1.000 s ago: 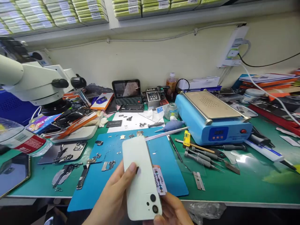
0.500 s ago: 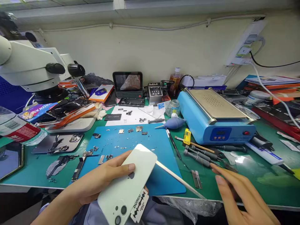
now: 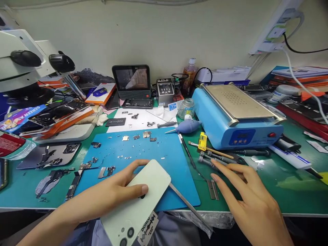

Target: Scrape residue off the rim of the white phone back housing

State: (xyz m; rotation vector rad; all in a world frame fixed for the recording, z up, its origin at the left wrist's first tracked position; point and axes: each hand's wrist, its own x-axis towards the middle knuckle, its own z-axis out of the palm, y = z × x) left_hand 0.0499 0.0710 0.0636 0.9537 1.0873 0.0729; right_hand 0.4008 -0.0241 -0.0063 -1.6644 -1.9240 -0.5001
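Observation:
My left hand (image 3: 125, 189) grips a pale green phone (image 3: 151, 181), thumb flat on its back, camera end toward me. A double-edged razor blade (image 3: 148, 229) marked DORCO sticks out from the phone's lower right edge. From its upper right edge a long thin metal strip (image 3: 188, 204) slants down to the right; how it is held there is hidden. My right hand (image 3: 252, 201) hovers open over the green bench, fingers apart and holding nothing I can see. Its fingertips are close to two small metal blades (image 3: 212, 190) and several grey-handled screwdrivers (image 3: 211, 160).
Small phone parts and screws lie on the blue mat (image 3: 176, 174). A blue heating plate machine (image 3: 217, 126) stands at the right, beside a blue air blower (image 3: 188, 126). Left are a microscope (image 3: 28, 68), a dark phone back (image 3: 61, 150) and a bottle (image 3: 15, 145).
My right hand has moved left, toward the small metal blades and screwdrivers, with its fingers spread. My view has tilted down and shifted right. The left hand keeps its grip on the phone.

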